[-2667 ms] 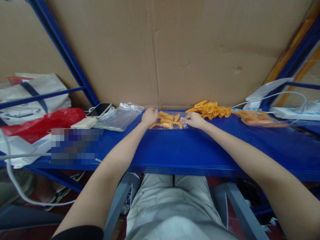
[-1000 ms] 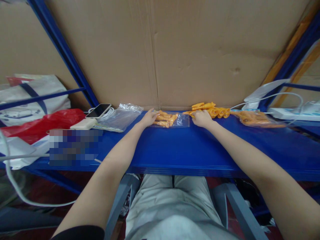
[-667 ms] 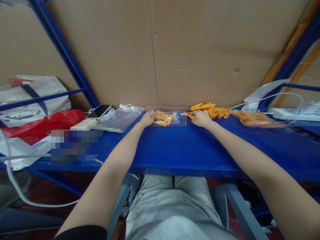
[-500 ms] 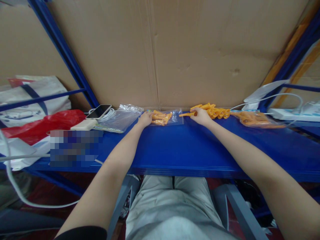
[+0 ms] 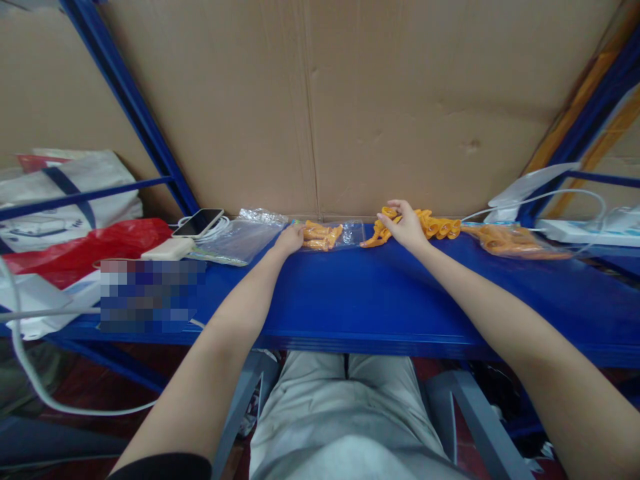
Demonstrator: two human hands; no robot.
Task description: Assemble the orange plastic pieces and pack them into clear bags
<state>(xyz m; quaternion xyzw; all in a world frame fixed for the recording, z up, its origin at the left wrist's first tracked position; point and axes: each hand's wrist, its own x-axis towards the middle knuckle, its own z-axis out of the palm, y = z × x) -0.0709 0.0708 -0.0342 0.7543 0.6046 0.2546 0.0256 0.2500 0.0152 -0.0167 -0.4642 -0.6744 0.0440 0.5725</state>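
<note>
My left hand [image 5: 290,240] is closed on the left end of a clear plastic bag [image 5: 354,233] that lies flat on the blue shelf. Several orange plastic pieces [image 5: 323,236] sit inside the bag, close to my fingers. Over a pile of similar loose orange pieces [image 5: 440,227], my right hand [image 5: 406,227] has its thumb and fingers apart. One curved orange piece [image 5: 371,241] lies at the pile's left end, just below that thumb. The hand hides part of the pile, and I cannot make out what the pieces are.
Right of the pile lies another bag of orange pieces [image 5: 515,240], near a white power strip [image 5: 575,230]. To the left are an empty-looking clear bag [image 5: 240,237], a phone [image 5: 199,223], a white block [image 5: 167,250] and a red bag [image 5: 100,247]. Cardboard [image 5: 375,120] stands behind.
My right hand has let go of an orange piece, which now rests at the pile's left end. Its fingers have spread and risen slightly. My left hand stays at the bag.
</note>
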